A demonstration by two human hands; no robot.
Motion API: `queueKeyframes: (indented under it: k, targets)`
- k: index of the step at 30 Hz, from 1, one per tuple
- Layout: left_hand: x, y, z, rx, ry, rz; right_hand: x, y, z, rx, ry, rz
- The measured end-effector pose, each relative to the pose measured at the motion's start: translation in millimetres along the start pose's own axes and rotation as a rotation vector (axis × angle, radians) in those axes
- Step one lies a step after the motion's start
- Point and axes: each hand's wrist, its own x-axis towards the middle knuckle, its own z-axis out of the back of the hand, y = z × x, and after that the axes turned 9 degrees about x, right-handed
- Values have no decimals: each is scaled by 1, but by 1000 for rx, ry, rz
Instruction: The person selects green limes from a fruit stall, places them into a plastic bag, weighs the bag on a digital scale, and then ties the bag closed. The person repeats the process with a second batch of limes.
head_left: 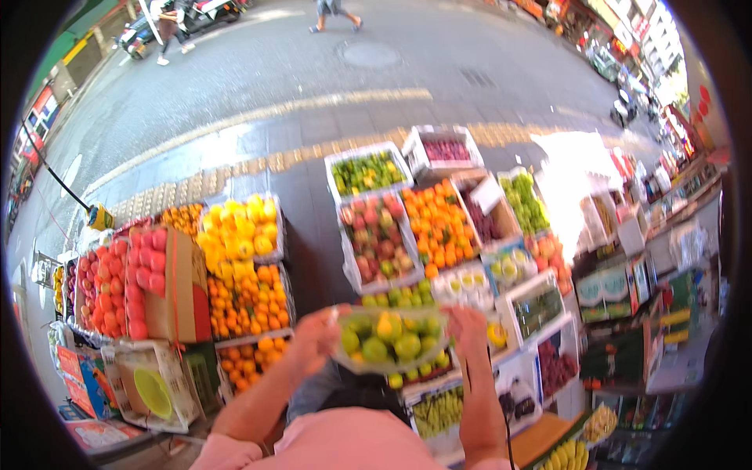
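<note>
In front of my body, both hands hold up a clear plastic bag (384, 367) filled with green, round citrus fruit (407, 345), one of them more yellow (388, 326). My left hand (315, 341) is closed on the bag's left upper edge. On the opposite edge, my right hand (468, 329) grips it with the fingers partly hidden. Beneath and just beyond the bag lies a crate of similar green fruit (398, 296), partly covered by it.
Left stand crates of oranges (249, 301), yellow fruit (239, 227) and red fruit (102, 286), plus a cardboard box (176, 286). Right are crates of mandarins (439, 223), red-green fruit (380, 239) and grapes (523, 201). A dark walkway runs between them; people walk on the road (313, 63) beyond.
</note>
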Motion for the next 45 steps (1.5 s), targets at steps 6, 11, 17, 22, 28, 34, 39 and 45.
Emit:
queueKeyframes:
  k: [6, 11, 17, 22, 28, 34, 39, 45]
  targets:
    - [56, -99, 22, 115, -82, 221, 55, 14, -109, -103, -127, -113]
    - [127, -209, 17, 680, 33, -112, 123, 49, -228, -105, 21, -202]
    - [204, -356, -8, 1379, -119, -401, 252, 87, -382, 294, 84, -383]
    - [300, -467, 3, 1696, -264, -573, 386, 95, -469, 456, 318, -136]
    - [366, -593, 1, 1888, -317, -1236, 581, 132, -533, 615, 247, -219]
    - [474, -713, 181, 1529, -624, -735, 772, 121, -477, 791, -16, -250]
    - [573, -780, 389, 1803, -600, -176, 865, 83, -465, 633, -348, -134]
    - [742, -896, 456, 1968, -435, 7, 954, 152, -513, 395, -572, -38]
